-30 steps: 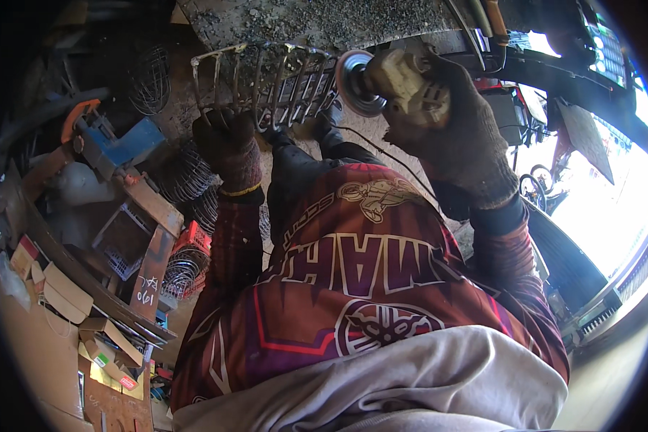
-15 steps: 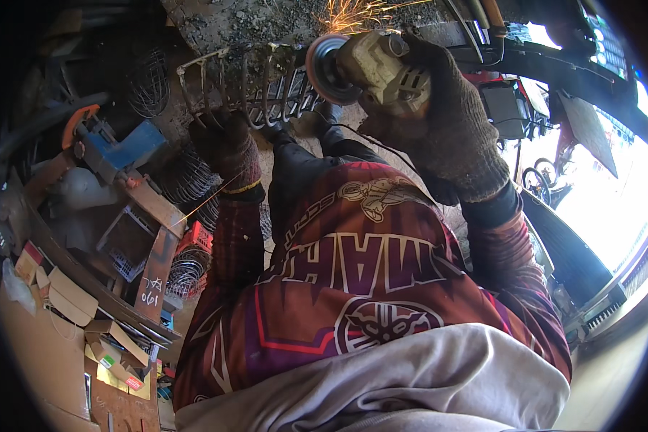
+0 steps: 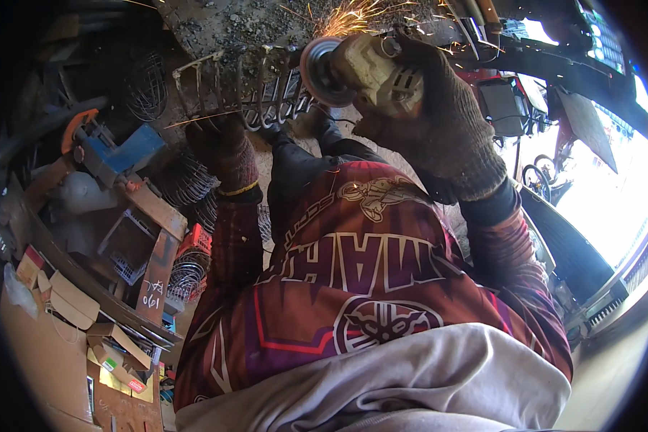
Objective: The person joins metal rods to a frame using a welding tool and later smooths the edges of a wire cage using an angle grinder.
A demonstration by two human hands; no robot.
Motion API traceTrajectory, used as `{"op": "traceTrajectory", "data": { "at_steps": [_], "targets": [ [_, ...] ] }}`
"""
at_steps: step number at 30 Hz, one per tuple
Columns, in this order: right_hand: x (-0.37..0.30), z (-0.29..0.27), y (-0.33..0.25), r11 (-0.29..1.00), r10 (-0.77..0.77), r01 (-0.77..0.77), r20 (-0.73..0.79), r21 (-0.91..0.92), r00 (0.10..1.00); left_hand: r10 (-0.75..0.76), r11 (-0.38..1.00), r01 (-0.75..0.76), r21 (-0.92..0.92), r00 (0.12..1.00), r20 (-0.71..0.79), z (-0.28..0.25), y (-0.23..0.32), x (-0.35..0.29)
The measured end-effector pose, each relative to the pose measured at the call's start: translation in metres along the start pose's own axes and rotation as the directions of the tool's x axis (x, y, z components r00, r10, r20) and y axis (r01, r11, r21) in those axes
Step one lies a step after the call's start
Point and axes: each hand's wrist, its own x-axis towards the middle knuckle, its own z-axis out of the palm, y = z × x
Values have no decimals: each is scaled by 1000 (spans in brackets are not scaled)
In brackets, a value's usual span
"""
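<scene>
Grinding in a shower of sparks (image 3: pixel 353 16), your gloved right hand (image 3: pixel 439 133) wraps its grip tight around the body of a pale angle grinder (image 3: pixel 371 68), whose round disc (image 3: pixel 317 72) meets the right end of a wire frame (image 3: pixel 245 90). That frame, a curved rack of bent metal rods, sits above your knees at the top middle of the view, over gravelly ground (image 3: pixel 223 25). Your left hand (image 3: pixel 227 147), also in a dark knitted glove, closes its grip on the lower edge of the wire frame, steadying it just left of the disc. Sparks fly up and to the right from the contact point, and a single streak trails leftward across the rods.

You wear a maroon printed jersey (image 3: pixel 353 273) and pale trousers (image 3: pixel 410 381), which fill the lower centre of the view. To your left stand a blue machine (image 3: pixel 119 155) with an orange part, several coiled wire baskets (image 3: pixel 187 180) stacked near it, a rusty plank (image 3: pixel 158 263) and a pile of flattened cardboard boxes (image 3: pixel 65 302). On your right, a dark panel (image 3: pixel 569 248) runs along a sunlit opening.
</scene>
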Motion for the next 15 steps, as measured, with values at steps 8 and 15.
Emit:
{"op": "traceTrajectory", "data": {
  "at_steps": [8,15],
  "targets": [
    [-16,-1,3,989,82,-84,18,119,996,-81,974,52,-220,988,-129,9,0,-2],
    [-2,-6,5,997,-8,9,15,-79,1000,-55,982,50,-184,998,-21,4,-1,-6]
  ]
}}
